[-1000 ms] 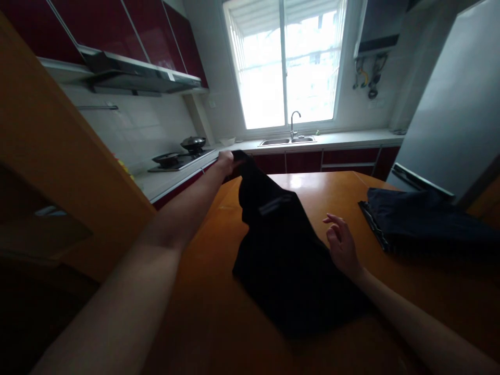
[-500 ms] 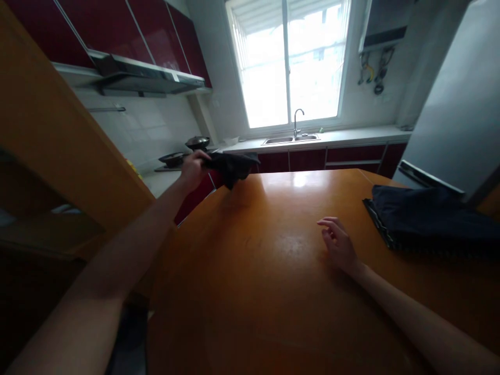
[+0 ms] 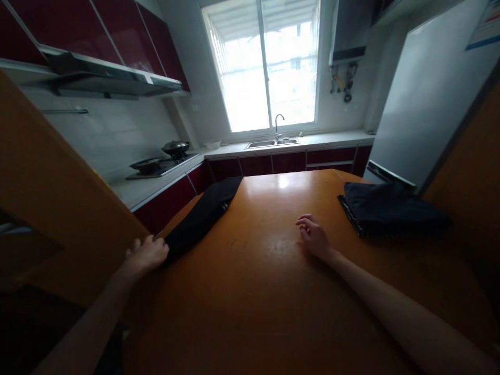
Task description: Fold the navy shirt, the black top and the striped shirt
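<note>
At your two o'clock, a printed label (image 3: 486, 28) stands on the fridge (image 3: 422, 99), its wording illegible; you can read no other text.

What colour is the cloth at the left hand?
The cloth looks black, with a small pale mark along one edge; it shows best in the current head view.

Left hand (image 3: 148, 254) faces palm-down; right hand (image 3: 314, 239) curls loosely.
</note>
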A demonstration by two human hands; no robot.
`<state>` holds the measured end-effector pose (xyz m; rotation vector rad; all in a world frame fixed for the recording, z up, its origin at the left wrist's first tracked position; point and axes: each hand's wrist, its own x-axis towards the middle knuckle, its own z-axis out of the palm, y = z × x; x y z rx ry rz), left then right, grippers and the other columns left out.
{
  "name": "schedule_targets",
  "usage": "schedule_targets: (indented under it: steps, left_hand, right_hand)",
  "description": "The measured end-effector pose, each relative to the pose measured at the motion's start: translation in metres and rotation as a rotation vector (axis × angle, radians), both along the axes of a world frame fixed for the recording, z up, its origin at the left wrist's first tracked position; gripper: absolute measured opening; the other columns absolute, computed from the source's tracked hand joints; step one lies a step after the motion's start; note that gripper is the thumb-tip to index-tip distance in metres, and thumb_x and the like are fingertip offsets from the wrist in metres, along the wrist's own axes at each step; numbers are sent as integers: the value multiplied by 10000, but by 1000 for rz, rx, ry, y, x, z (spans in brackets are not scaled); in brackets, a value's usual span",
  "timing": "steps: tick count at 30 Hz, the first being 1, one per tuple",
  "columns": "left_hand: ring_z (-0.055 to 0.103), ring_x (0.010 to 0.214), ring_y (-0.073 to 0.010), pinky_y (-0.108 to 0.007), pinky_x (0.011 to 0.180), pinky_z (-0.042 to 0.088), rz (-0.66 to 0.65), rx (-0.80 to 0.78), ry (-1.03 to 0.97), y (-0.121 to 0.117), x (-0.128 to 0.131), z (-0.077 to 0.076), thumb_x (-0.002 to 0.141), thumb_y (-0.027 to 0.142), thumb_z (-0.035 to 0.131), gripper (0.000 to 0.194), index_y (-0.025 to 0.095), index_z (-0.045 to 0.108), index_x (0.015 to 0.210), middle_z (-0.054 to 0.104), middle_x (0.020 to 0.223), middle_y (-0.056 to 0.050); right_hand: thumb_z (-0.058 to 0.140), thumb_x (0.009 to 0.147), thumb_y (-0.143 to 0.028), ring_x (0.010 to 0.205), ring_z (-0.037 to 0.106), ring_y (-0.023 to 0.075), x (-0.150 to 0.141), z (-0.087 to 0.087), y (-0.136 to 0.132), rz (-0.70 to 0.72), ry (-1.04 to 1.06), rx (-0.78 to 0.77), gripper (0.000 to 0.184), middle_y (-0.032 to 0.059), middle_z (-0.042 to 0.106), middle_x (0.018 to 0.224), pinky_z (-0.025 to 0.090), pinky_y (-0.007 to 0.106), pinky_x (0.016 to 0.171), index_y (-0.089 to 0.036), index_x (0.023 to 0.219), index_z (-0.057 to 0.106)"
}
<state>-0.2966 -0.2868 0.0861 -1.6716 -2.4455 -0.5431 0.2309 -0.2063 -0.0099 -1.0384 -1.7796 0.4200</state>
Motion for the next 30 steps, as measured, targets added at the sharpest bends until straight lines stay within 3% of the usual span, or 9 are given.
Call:
schedule_targets:
  steps: [4, 7, 10, 14, 17, 20, 26, 28, 30]
  left_hand:
    - [598, 1166, -340, -477, 1043, 436, -317, 60, 36, 42, 74, -5, 795, 392, 490, 244, 205, 641, 837, 630, 1246, -141]
    - [626, 1135, -282, -405, 1050, 449, -619, 91, -126, 60, 153, -23, 845, 385, 455, 254, 220, 647, 862, 653, 1206, -110]
    - [650, 1070, -260, -396, 1001, 487, -779, 109, -253, 57, 218, -47, 880, 355, 450, 224, 240, 633, 824, 689, 1110, -81]
    - [658, 1012, -242, -382, 939, 515, -958, 24, -335, 44, 248, -64, 913, 333, 461, 221, 251, 658, 854, 700, 1071, -59]
    - [661, 1003, -237, -379, 934, 517, -945, 37, -383, 42, 242, -65, 926, 341, 452, 230, 243, 656, 884, 706, 1044, -61]
    - [678, 971, -239, -374, 900, 534, -838, 70, -426, 45, 237, -66, 927, 372, 450, 245, 246, 658, 950, 716, 1007, -59]
    - [591, 1224, -236, -389, 1065, 456, -915, 192, -369, 26, 252, -55, 992, 381, 417, 371, 239, 576, 1296, 631, 1304, -88]
    - [487, 1347, -249, -416, 1143, 381, -1019, 177, -254, 13, 259, -51, 992, 412, 470, 452, 246, 504, 1411, 553, 1421, -101]
    - [397, 1418, -290, -471, 1181, 321, -1103, 104, -109, 2, 266, -50, 943, 483, 577, 566, 272, 478, 1459, 506, 1480, -100]
  right_hand:
    - [471, 875, -161, 888, 626, 207, 23, 17, 7, -205, -113, 69, 237, 94, 640, 1104, 495, 342, 821, -203, 987, 676]
    - [495, 871, -159, 1124, 546, 296, 59, 29, 13, -536, -245, 153, 294, 150, 619, 1194, 411, 451, 975, -175, 1125, 644]
    - [557, 868, -211, 1203, 463, 380, 100, 32, 16, -862, -337, 140, 388, 237, 553, 1291, 342, 565, 989, -129, 1246, 575]
    - [519, 906, -220, 1048, 549, 381, 135, 32, 20, -1000, -397, -13, 204, 251, 623, 1034, 385, 560, 904, -112, 1021, 649]
    - [461, 927, -173, 935, 596, 325, 130, 37, 23, -881, -397, -30, 213, 212, 636, 961, 435, 478, 858, -130, 932, 670]
    - [471, 919, -157, 912, 606, 292, 89, 43, 11, -649, -281, 28, 218, 172, 637, 947, 464, 421, 851, -144, 923, 689]
    - [479, 986, -258, 979, 641, 199, -21, 38, -48, 325, -19, -16, 254, 67, 683, 1076, 520, 324, 865, -232, 1110, 700]
    - [458, 990, -241, 1069, 624, 201, -29, 32, -53, 366, -9, 33, 273, 71, 670, 1148, 502, 346, 946, -238, 1131, 692]
    - [438, 978, -210, 1131, 597, 222, -20, 25, -43, 194, -38, 91, 293, 92, 661, 1175, 464, 390, 1018, -229, 1109, 699]
